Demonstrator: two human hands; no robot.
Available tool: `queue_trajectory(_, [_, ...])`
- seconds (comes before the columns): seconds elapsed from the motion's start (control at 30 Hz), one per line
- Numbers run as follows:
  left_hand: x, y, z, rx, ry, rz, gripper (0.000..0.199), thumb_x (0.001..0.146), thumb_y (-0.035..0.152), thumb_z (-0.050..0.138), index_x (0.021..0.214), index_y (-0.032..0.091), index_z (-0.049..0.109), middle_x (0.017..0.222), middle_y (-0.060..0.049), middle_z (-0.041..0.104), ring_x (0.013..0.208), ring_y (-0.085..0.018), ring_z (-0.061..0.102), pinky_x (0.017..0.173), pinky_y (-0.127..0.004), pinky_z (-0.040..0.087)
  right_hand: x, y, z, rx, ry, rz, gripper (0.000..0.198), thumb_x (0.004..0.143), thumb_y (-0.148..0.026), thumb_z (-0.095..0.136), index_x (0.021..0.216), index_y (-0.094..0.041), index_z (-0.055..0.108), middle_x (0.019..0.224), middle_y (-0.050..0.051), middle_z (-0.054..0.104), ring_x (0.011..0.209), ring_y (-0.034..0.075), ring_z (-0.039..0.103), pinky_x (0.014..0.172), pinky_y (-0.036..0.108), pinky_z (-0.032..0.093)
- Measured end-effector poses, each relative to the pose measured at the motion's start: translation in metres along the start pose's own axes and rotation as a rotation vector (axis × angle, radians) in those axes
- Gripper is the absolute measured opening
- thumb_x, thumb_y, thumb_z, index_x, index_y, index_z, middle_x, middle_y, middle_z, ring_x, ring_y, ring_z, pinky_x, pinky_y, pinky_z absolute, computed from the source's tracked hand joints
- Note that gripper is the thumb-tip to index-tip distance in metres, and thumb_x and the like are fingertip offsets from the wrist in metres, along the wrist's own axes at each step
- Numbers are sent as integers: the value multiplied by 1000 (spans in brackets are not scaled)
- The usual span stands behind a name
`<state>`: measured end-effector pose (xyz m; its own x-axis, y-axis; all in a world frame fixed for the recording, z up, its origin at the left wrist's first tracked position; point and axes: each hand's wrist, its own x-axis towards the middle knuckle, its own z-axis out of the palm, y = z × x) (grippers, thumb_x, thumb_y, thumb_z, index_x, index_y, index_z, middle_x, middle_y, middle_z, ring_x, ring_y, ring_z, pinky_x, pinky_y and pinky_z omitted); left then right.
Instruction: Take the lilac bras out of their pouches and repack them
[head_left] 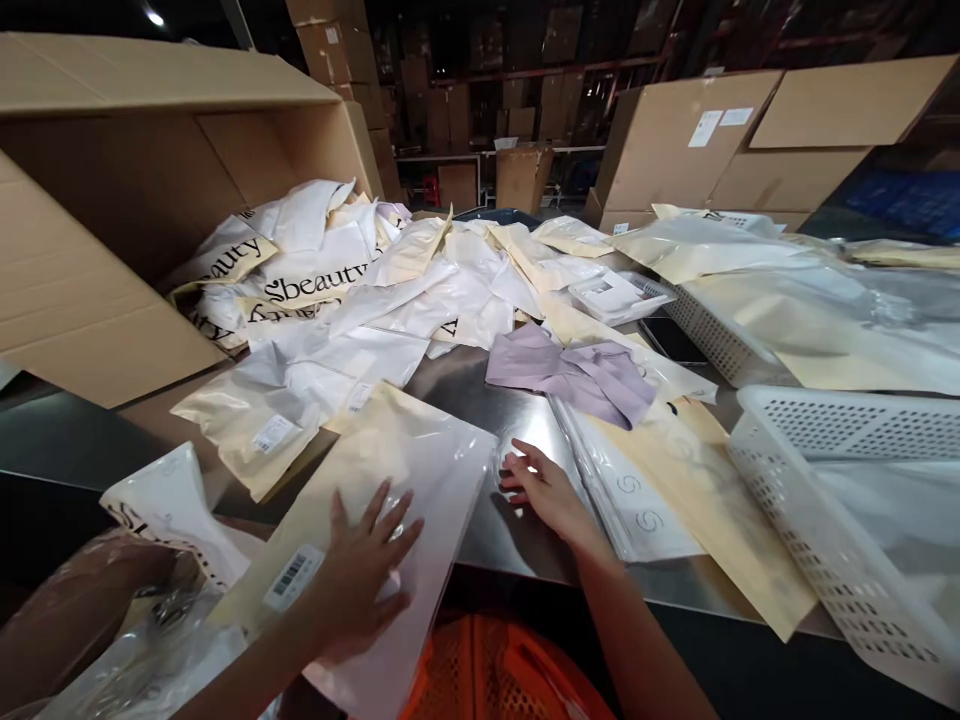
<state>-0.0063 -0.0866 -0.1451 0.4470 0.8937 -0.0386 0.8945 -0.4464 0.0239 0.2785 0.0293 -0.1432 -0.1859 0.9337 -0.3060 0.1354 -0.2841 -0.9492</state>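
Note:
My left hand (367, 565) lies flat with spread fingers on a pale plastic garment bag (409, 425) bearing a barcode label (295, 577). The bag slants over the front edge of the metal table (465, 385). Just right of it, my right hand (547, 495) has its fingers curled at a thin, clear piece of plastic film (500, 462); its exact shape is hard to make out. Beside that hand lies a stack of clear bags (637, 500) with printed marks. Behind them, a folded lilac garment (570, 370) rests on cream-backed packaging.
A large open carton (90, 250) on the left spills printed bags (315, 275) across the table. White perforated baskets (847, 560) stand on the right, with a dark phone (673, 340) nearby. An orange perforated container (480, 670) sits below the front edge.

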Motion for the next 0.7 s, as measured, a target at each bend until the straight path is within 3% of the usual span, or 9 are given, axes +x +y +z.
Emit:
queue_trajectory(0.07, [-1,-5,-10,-42,-72,192,76,74,31,65,146,35,40,159,-8,29,147,-45,14,98,-81,-19,-6,3,-14,-54,29,6,55,90,-47,55,136,-16,50,97,8,66,78,20,68,63,31,56])
queue_trajectory(0.17, [12,-29,-33,-129,-137,353,68,74,29,64,139,35,49,154,-5,40,146,-39,23,107,-76,-13,-19,1,-28,-377,-20,-42,45,88,-47,56,119,-16,64,78,4,68,68,20,65,63,32,50])
queue_trajectory(0.3, [55,-62,-59,-192,-116,346,34,77,25,62,109,32,69,142,-2,56,142,-32,35,118,-64,3,-39,-8,-26,-824,-62,-52,32,86,-47,58,74,-20,69,77,7,70,76,23,64,64,31,38])
queue_trajectory(0.4, [90,-62,-67,-210,-61,301,19,73,17,62,84,28,72,125,-1,68,139,-29,41,120,-57,10,-50,-6,-22,-926,-61,-14,28,88,-38,54,69,-20,64,78,8,70,77,24,64,62,31,35])
queue_trajectory(0.47, [102,-41,-63,-206,68,250,18,75,16,59,84,25,72,122,-4,69,138,-31,42,120,-58,11,-52,-1,-23,-868,9,-3,29,93,-38,45,82,-20,64,80,8,71,79,25,66,65,31,38])
queue_trajectory(0.53, [102,-4,-51,-201,212,174,20,81,18,54,91,21,71,124,-10,66,133,-33,46,116,-60,18,-48,1,-26,-782,107,-3,39,98,-45,35,111,-18,59,88,9,72,86,26,68,72,33,43])
queue_trajectory(0.6, [91,43,-34,-254,270,114,21,86,21,49,85,19,69,106,-13,70,114,-30,58,103,-53,38,-37,-4,-28,-804,180,-5,51,99,-51,30,132,-15,46,101,13,71,97,30,67,79,37,44])
queue_trajectory(0.63, [83,66,-26,-397,338,38,20,85,24,50,73,19,66,85,-11,69,95,-27,62,90,-47,45,-30,-8,-27,-862,184,-3,54,99,-53,30,135,-15,43,108,15,70,101,32,66,80,39,44])
queue_trajectory(0.7, [71,105,-12,-815,262,-78,23,80,34,57,61,20,58,67,-7,62,71,-20,56,68,-37,43,-15,-21,-22,-1011,148,21,50,99,-51,33,130,-15,47,112,18,68,103,35,65,79,40,44])
